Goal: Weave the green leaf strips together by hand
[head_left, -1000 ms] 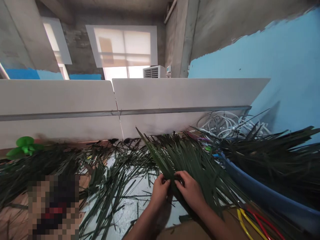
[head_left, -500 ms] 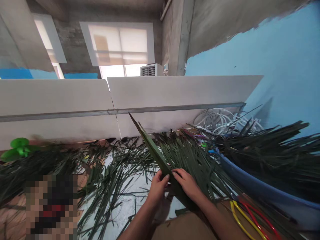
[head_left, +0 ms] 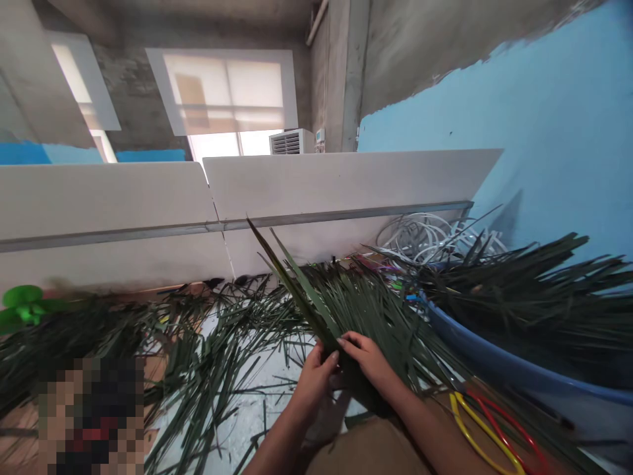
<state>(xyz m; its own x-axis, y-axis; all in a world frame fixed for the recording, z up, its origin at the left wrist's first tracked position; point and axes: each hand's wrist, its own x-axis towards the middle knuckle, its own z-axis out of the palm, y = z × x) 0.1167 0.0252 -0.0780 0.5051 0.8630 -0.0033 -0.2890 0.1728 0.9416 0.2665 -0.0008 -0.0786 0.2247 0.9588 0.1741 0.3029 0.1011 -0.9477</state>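
Note:
Both my hands grip a long dark green palm frond (head_left: 368, 310) low in the middle of the view. Its stiff, pointed tip rises up and to the left, and its many narrow leaflets fan out to the right. My left hand (head_left: 316, 386) closes around the frond's lower part. My right hand (head_left: 368, 359) rests over the leaflets just beside it, with its fingers curled toward my left hand. The frond's base is hidden below my hands.
Loose palm strips (head_left: 212, 369) cover the floor to the left. A blue tub (head_left: 494, 369) piled with fronds stands to the right. Yellow and red plastic strips (head_left: 482, 422) lie at lower right, with a white strip coil (head_left: 430, 237) behind. A white panel (head_left: 321, 185) runs across the back.
The frond has tilted more upright, with its tip higher and further left than a second ago. My hands still grip it, and the room has shifted slightly left in view.

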